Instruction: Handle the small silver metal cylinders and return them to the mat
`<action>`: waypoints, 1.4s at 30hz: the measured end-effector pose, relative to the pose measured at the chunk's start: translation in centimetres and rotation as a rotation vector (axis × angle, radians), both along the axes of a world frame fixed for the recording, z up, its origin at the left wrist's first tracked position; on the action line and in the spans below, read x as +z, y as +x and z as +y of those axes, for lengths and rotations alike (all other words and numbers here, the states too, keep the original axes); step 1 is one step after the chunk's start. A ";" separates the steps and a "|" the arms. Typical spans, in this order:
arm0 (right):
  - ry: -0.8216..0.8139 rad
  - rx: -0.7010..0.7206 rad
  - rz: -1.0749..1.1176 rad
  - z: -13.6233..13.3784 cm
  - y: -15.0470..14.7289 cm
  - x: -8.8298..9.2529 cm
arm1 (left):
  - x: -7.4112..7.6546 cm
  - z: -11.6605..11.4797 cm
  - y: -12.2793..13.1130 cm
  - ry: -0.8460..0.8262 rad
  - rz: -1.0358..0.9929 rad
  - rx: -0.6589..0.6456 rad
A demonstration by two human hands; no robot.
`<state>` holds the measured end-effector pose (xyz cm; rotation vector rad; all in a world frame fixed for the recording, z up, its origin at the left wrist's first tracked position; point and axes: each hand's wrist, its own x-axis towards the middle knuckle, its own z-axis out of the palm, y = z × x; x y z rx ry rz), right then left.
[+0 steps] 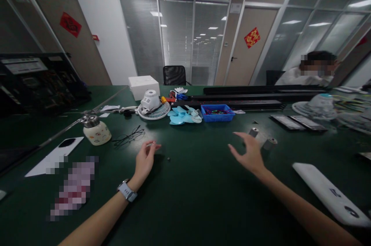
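My left hand (145, 161), with a watch on the wrist, is held over the table left of centre. Its fingers are curled together, and whatever may be between the tips is too small to make out. A tiny dark round part (169, 158) lies on the table just right of it. On the other side, my right hand (249, 154) is open, thumb and fingers spread, holding nothing. Close beyond it stand a grey metal cylinder, seemingly a small motor (254, 133), and a similar second cylinder (270, 144).
Light-blue fan blades (185, 115), a white fan head (151, 101) and a blue tray (218, 114) of wires sit farther back. A jar (97, 132) and glasses (129, 136) are at left. A white casing (327, 192) lies at right. A person (307, 74) sits at far right.
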<state>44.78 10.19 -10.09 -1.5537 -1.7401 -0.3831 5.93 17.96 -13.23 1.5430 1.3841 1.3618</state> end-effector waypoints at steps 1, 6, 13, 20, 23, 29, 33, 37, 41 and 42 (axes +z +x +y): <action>-0.107 0.148 0.006 0.2 -2.7 0.0 | -0.2 0.3 -0.3 -0.006 -0.039 0.081; -0.562 0.558 0.093 2.6 -14.4 -0.8 | -0.8 1.1 -1.6 -0.018 -0.058 0.181; -0.574 0.493 0.064 5.4 -19.6 -1.2 | -1.1 0.9 -1.3 -0.028 -0.039 0.135; -0.351 0.057 0.088 3.9 -3.5 0.2 | -0.8 0.6 -1.2 -0.037 0.006 0.086; -0.245 -0.380 0.134 2.1 5.3 1.8 | -0.4 0.4 -1.0 -0.040 0.027 0.073; -0.331 -0.842 0.209 -0.8 13.2 2.7 | 0.1 0.1 -1.0 -0.052 0.092 0.090; -0.392 -0.810 0.286 -0.9 13.8 2.0 | 0.1 0.2 -1.1 -0.041 0.101 0.088; -0.439 -0.806 0.289 -0.7 13.8 1.9 | 0.1 0.2 -1.0 -0.041 0.130 0.095; -0.541 -0.807 0.302 -0.7 13.9 2.0 | 0.2 0.1 -0.9 -0.030 0.131 0.086; -0.542 -0.807 0.299 -0.7 13.8 2.0 | 0.2 0.1 -0.9 -0.028 0.130 0.086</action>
